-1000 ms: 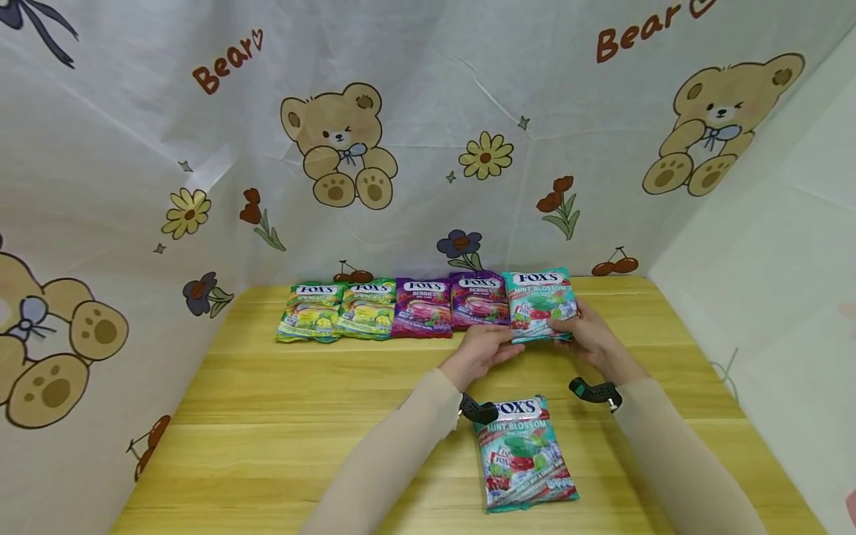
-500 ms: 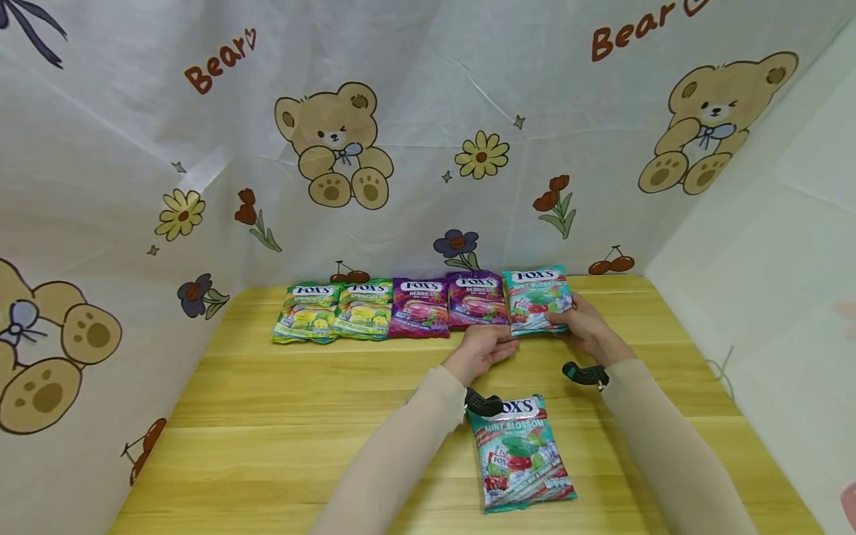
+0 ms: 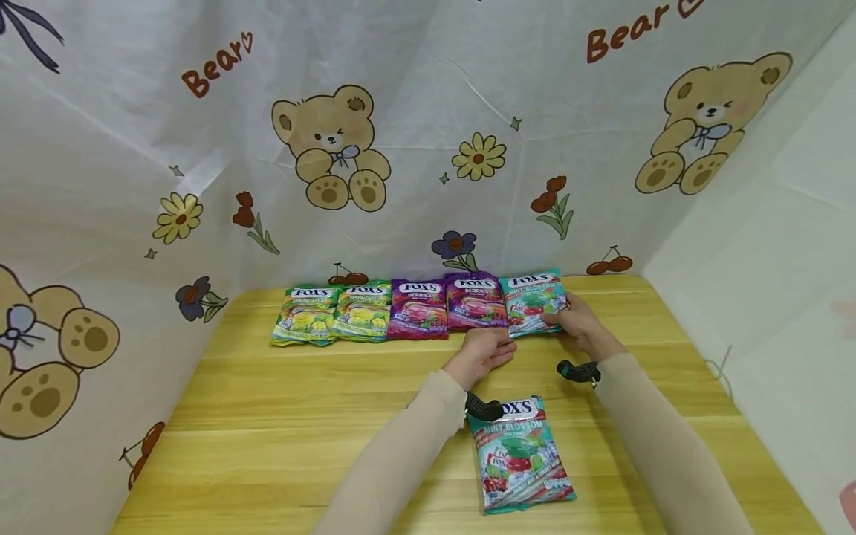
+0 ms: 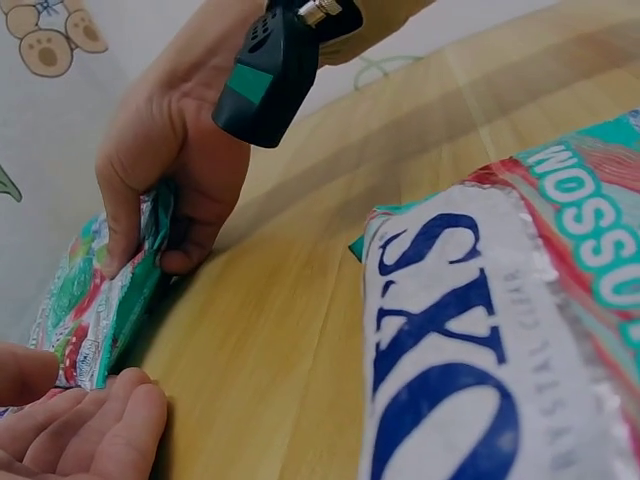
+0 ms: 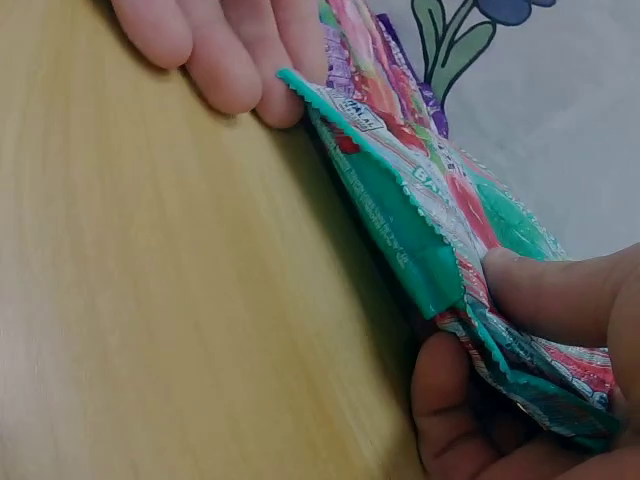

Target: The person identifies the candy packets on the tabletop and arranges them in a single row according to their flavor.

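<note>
A teal mint candy bag (image 3: 533, 303) is at the right end of a row of bags against the back cloth. My right hand (image 3: 580, 325) pinches its lower right edge, thumb on the printed face and fingers behind, as the right wrist view shows. At the bag's lower left corner, my left hand (image 3: 483, 353) has its fingers extended, the fingertips (image 5: 280, 100) at or touching that corner. A second mint candy bag (image 3: 520, 457) lies face up on the near table, partly under the left wrist camera.
Left of the held bag stand two purple berries candy bags (image 3: 419, 308) and two yellow-green spring tea candy bags (image 3: 362, 310), side by side. A bear-print cloth (image 3: 401, 148) rises behind the wooden table (image 3: 287, 416); a white wall (image 3: 769, 245) borders the right.
The teal bag has settled lower and flatter, closer to the purple bag beside it. My right hand has shifted slightly left with it; the left hand stays almost in place.
</note>
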A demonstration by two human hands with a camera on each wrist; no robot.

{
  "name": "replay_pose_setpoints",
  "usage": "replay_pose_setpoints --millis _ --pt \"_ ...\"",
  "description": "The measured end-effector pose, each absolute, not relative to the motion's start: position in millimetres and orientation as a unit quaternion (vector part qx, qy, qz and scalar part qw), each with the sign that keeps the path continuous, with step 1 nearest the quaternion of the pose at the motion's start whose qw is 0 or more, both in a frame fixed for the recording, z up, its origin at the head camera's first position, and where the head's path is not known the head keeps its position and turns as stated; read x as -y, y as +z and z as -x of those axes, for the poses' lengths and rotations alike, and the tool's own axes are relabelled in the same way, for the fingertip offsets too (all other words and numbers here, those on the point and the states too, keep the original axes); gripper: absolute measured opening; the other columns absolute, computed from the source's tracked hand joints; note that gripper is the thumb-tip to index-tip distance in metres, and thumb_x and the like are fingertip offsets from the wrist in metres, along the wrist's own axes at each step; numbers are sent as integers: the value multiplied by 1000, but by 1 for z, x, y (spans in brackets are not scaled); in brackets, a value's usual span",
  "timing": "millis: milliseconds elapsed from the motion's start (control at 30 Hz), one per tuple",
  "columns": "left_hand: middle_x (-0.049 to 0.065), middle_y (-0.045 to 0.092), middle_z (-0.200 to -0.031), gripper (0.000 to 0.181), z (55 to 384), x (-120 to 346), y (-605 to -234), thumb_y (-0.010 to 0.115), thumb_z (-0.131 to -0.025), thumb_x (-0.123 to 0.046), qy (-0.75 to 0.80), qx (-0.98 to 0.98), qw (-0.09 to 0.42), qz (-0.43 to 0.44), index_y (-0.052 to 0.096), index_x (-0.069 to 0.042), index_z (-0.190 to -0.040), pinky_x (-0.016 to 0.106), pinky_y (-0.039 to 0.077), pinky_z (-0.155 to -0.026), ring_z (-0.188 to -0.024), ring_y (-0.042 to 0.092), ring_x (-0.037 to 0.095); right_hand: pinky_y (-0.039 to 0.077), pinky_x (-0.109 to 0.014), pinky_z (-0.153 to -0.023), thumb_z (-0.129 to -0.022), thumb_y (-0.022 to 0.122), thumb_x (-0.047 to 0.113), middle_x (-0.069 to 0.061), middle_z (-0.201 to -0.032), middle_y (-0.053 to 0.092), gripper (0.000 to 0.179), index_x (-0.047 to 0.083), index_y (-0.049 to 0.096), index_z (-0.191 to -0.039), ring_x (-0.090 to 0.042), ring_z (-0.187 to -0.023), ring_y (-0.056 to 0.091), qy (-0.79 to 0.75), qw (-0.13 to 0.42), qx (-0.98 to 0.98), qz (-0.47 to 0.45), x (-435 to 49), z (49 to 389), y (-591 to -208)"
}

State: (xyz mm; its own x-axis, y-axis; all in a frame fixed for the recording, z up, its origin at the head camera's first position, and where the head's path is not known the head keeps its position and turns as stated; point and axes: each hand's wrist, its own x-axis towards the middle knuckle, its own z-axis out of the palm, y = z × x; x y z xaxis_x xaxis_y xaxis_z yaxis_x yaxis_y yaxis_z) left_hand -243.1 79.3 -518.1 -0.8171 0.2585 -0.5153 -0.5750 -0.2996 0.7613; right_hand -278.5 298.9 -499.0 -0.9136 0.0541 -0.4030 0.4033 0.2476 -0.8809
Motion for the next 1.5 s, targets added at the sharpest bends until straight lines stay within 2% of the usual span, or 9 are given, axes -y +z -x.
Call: replay_pose_setpoints --millis 133,333,500,700,867,1133,1300,1400,1500 --pt "22 69 -129 36 241 -79 -519 59 -103 -3 796 -528 257 146 61 3 -138 45 56 -105 -121 68 33 35 -51 -124 -102 64 15 -27 -162 32 86 5 8 -166 -36 -134 42 -557 128 -809 -137 -299 279 -502" --pt "22 68 -131 37 238 -77 -522 58 -102 -2 797 -535 246 136 61 3 -139 45 56 -105 -120 69 32 30 -59 -124 -100 68 34 -34 -160 30 89 -7 17 -161 -46 -140 37 -439 117 -883 -113 -300 275 -506" --pt "21 68 -133 37 237 -72 -523 59 -102 -3 792 -544 247 128 61 2 -139 44 56 -105 -120 69 31 28 -63 -123 -98 67 47 -35 -160 29 94 -7 21 -160 -50 -142 34 -395 123 -902 -123 -301 267 -503" --pt "17 72 -127 36 235 -60 -525 61 -102 -4 780 -557 256 124 62 2 -138 41 58 -102 -119 70 28 37 -59 -119 -99 65 50 -36 -154 37 95 -7 21 -160 -46 -136 42 -414 108 -895 -127 -308 254 -500" --pt "19 69 -132 38 228 -44 -526 57 -105 -6 768 -567 278 107 58 4 -141 40 57 -104 -121 69 28 43 -56 -116 -101 61 49 -36 -152 40 91 -7 20 -160 -45 -135 47 -445 120 -879 -121 -314 241 -502" --pt "15 71 -130 38 215 -25 -525 55 -106 -7 739 -598 300 83 59 3 -142 37 58 -102 -119 70 24 37 -58 -120 -102 60 50 -37 -159 30 92 -3 16 -162 -47 -142 40 -488 146 -853 -112 -321 218 -501" --pt "16 71 -129 38 204 -13 -527 58 -104 -6 733 -605 300 72 59 5 -140 37 58 -101 -119 70 25 49 -46 -102 -101 60 53 -33 -151 39 93 -3 18 -162 -38 -124 50 -485 163 -853 -105 -316 197 -497" --pt "17 70 -131 38 197 -4 -528 57 -105 -7 734 -606 300 66 59 5 -140 38 58 -101 -120 69 26 49 -35 -92 -102 60 51 -31 -145 45 90 -6 20 -161 -32 -115 53 -486 167 -852 -99 -314 186 -495" --pt "18 70 -131 37 190 6 -528 56 -105 -7 732 -610 298 59 59 6 -140 37 58 -101 -120 70 26 50 -32 -88 -103 59 48 -28 -138 49 86 -8 24 -159 -29 -109 56 -490 168 -851 -94 -313 176 -493"
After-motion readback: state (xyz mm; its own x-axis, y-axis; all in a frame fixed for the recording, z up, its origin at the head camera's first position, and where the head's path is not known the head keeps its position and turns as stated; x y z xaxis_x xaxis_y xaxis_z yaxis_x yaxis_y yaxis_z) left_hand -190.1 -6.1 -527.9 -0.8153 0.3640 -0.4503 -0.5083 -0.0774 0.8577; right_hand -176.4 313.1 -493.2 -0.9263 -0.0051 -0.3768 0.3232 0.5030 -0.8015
